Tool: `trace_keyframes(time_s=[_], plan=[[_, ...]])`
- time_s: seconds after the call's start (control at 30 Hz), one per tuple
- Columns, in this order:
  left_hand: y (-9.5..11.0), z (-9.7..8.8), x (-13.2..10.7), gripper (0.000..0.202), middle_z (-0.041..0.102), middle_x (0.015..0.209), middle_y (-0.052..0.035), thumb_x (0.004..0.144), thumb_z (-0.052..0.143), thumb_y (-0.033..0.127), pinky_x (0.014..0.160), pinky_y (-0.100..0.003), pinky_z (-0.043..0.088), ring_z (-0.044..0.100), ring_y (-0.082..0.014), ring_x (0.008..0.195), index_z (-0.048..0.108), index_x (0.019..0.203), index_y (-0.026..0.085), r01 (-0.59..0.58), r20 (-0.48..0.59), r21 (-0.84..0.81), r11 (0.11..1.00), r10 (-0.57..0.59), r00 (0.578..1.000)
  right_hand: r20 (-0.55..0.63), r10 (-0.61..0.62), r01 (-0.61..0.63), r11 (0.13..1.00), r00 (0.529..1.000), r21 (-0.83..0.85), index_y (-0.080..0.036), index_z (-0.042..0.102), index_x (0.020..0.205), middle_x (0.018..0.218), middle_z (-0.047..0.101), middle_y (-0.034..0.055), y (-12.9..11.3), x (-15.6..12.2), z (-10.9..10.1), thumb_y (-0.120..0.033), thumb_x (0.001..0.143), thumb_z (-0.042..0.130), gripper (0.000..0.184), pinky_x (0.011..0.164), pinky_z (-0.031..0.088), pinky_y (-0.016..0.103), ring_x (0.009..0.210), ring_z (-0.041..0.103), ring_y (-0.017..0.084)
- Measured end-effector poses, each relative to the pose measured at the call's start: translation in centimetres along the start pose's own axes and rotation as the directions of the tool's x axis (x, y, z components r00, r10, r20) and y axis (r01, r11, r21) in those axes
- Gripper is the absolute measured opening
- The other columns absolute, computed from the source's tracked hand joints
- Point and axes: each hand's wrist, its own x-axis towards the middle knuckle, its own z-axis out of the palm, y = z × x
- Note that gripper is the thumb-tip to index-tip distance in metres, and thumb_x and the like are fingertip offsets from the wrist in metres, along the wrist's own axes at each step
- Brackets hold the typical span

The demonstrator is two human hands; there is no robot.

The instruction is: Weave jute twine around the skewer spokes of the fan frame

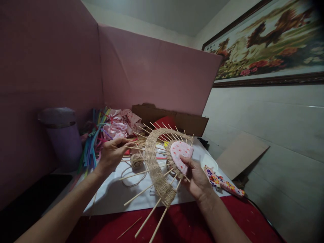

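Observation:
A fan-shaped woven piece of twine (pixel 152 153) is held above the table, with thin wooden sticks (pixel 138 197) radiating through its curved band. At its inner side sits a half-round pad of pink spotted fabric (pixel 178 152) edged with woven twine. My right hand (pixel 198 179) grips the piece by this pad, thumb on top and the other fingers hidden beneath. On the other side my left hand (pixel 114 153) is closed, thumb and forefinger pinching the outer end of one stick. Behind the sticks, a ball of twine (pixel 137 161) lies with a loose strand curling from it.
Colourful strips (pixel 91 148) and pink fabric (pixel 117 126) are heaped at the back left, near a purple bin (pixel 64 145). Cardboard (pixel 187 120) stands along the back. A flower-patterned glue gun-like object (pixel 227 185) with a cord lies right. Red cloth (pixel 187 219) covers the front.

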Motion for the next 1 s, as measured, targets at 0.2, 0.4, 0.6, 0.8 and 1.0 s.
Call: trace_keyframes(time_s=[0.2,0.4,0.6,0.8,1.0], plan=[[0.1,-0.6,-0.1,0.013,0.045,0.050,0.0047,0.066,0.064,0.028,0.047,-0.020,0.030,0.036,-0.0076,0.048,0.059,0.061,0.016,-0.125,-0.091,0.234,0.964,0.149,0.985,0.008,0.007,-0.007,0.999,1.000,0.042,-0.011,0.060,0.086,0.057,0.066,0.0023,-0.2,0.2,0.0,-0.014,0.066,0.061,0.020,0.026,0.035,0.017,0.039,0.055,0.012],[0.4,-0.9,0.0,0.016,0.043,0.046,0.0057,0.067,0.064,0.029,0.048,-0.020,0.029,0.035,-0.0075,0.045,0.058,0.058,0.017,-0.229,-0.083,0.377,0.898,0.279,0.957,-0.047,0.013,-0.013,1.000,0.999,0.004,-0.011,0.059,0.083,0.057,0.066,0.0035,-0.3,-0.1,0.3,-0.015,0.065,0.061,0.019,0.026,0.035,0.016,0.039,0.056,0.013],[0.2,-1.2,0.2,0.020,0.050,0.051,0.0036,0.068,0.062,0.035,0.050,-0.020,0.031,0.040,-0.0085,0.048,0.058,0.061,0.018,-0.271,0.015,0.400,0.876,0.289,0.957,-0.049,0.037,-0.039,0.998,0.998,-0.047,-0.009,0.060,0.082,0.057,0.066,0.0048,-0.3,0.0,0.2,-0.015,0.065,0.061,0.018,0.024,0.033,0.016,0.039,0.056,0.013],[0.0,-1.6,0.8,0.025,0.047,0.049,0.0036,0.065,0.064,0.040,0.047,-0.020,0.029,0.037,-0.0084,0.046,0.057,0.058,0.017,-0.202,0.162,0.332,0.921,0.156,0.974,-0.053,0.030,-0.033,0.997,0.998,-0.065,-0.010,0.061,0.080,0.051,0.063,0.0024,-0.3,-0.1,0.1,-0.013,0.064,0.061,0.016,0.024,0.030,0.017,0.034,0.051,0.011],[-0.3,-1.9,1.1,0.024,0.049,0.051,0.0018,0.063,0.064,0.039,0.045,-0.019,0.029,0.040,-0.0092,0.049,0.060,0.057,0.016,-0.075,0.277,0.201,0.977,0.016,0.961,-0.007,0.072,-0.072,0.996,0.997,-0.057,-0.008,0.062,0.082,0.061,0.067,0.0063,-0.1,-0.4,0.2,-0.011,0.063,0.061,0.018,0.039,0.046,0.022,0.046,0.059,0.015]])
